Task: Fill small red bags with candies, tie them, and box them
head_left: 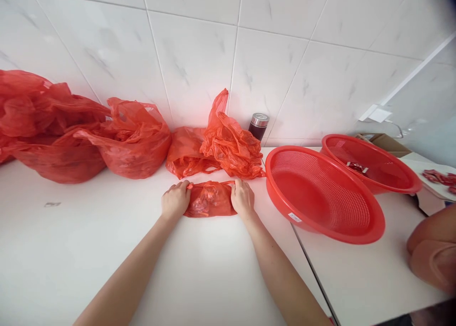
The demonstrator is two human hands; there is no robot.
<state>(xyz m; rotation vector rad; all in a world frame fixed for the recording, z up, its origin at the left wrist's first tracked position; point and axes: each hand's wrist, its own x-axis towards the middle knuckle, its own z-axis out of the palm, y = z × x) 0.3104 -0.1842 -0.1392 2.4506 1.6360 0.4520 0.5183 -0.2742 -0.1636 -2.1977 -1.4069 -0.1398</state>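
A red plastic bag (pixel 211 200) lies on the white table between my two hands, with some small contents showing dimly through its film. My left hand (pixel 176 200) is closed on the bag's upper left corner. At the upper right corner, my right hand (pixel 242 197) grips the same bag, so its top edge is stretched between them. Just behind it are a flatter red bag (pixel 187 148) and a crumpled heap of red plastic bags (pixel 233 145), close to my fingers but apart from them.
Full red bags (pixel 133 140) line the wall at left. A dark flask (pixel 259 125) stands behind. To the right are a red colander (pixel 320 197), a second colander (pixel 377 162) holding small items, and a scale (pixel 431 174) with red pieces. Another person's arm (pixel 432 250) reaches in at right.
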